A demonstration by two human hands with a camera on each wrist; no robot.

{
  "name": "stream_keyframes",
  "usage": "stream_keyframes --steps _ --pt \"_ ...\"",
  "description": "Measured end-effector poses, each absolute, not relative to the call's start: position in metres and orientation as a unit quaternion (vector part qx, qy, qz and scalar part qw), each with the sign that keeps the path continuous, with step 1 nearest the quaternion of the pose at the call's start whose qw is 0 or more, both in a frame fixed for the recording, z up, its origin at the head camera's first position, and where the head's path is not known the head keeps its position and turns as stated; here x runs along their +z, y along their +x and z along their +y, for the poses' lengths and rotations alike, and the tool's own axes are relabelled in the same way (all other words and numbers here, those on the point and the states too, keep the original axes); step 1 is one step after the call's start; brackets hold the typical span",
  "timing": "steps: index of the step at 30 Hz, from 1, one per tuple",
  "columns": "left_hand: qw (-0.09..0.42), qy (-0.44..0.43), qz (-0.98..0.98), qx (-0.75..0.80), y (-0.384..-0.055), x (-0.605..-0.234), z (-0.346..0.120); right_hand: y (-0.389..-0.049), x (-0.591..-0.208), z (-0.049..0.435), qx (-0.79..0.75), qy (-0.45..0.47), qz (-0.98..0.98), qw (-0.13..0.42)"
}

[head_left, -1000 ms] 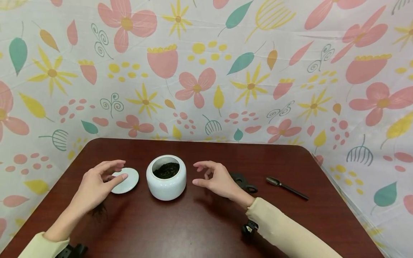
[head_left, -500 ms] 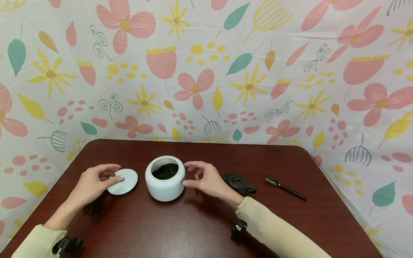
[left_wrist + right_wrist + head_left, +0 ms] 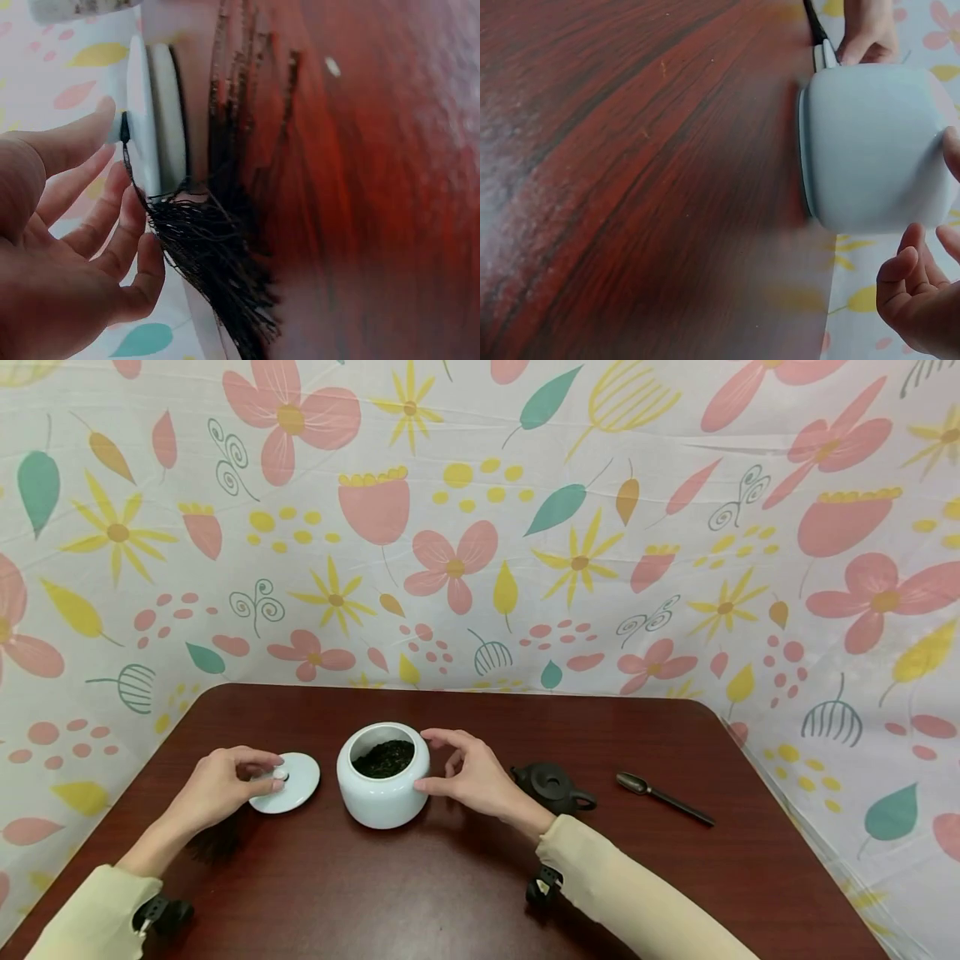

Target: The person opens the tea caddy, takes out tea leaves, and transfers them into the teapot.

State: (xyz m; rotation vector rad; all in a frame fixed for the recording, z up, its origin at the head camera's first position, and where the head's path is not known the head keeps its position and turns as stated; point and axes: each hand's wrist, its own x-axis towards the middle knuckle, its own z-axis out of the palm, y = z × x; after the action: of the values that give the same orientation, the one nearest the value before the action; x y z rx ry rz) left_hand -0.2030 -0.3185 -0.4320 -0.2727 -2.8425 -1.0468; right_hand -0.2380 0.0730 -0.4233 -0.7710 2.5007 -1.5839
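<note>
A round white lid (image 3: 303, 785) lies on the table, knob up. My left hand (image 3: 217, 789) pinches the lid's small knob (image 3: 118, 127) between thumb and index finger. A black tassel (image 3: 214, 247) hangs from the knob by a thin cord and spreads onto the tabletop. To the right of the lid stands a white jar (image 3: 384, 802), uncovered, with dark tea leaves (image 3: 386, 758) inside. My right hand (image 3: 468, 772) holds the jar's right side near the mouth, thumb in front and index finger at the back rim; its other fingers stay curled beside the jar.
A dark teapot (image 3: 551, 787) stands just behind my right wrist, partly covered by it. Farther right lies a dark-handled tea scoop (image 3: 663, 797). The brown table (image 3: 420, 893) reaches back to a flower-printed cloth (image 3: 480, 527).
My right hand has moved left from beside the jar to its rim and side. My left hand has lowered to the lid's knob. More of the teapot shows.
</note>
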Motion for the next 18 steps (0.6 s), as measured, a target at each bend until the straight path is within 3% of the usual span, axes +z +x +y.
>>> stream_keyframes --steps 18 --pt "0.064 -0.09 -0.938 -0.328 -0.2081 -0.4407 -0.3189 -0.24 -0.423 0.0689 -0.538 -0.257 0.801 0.056"
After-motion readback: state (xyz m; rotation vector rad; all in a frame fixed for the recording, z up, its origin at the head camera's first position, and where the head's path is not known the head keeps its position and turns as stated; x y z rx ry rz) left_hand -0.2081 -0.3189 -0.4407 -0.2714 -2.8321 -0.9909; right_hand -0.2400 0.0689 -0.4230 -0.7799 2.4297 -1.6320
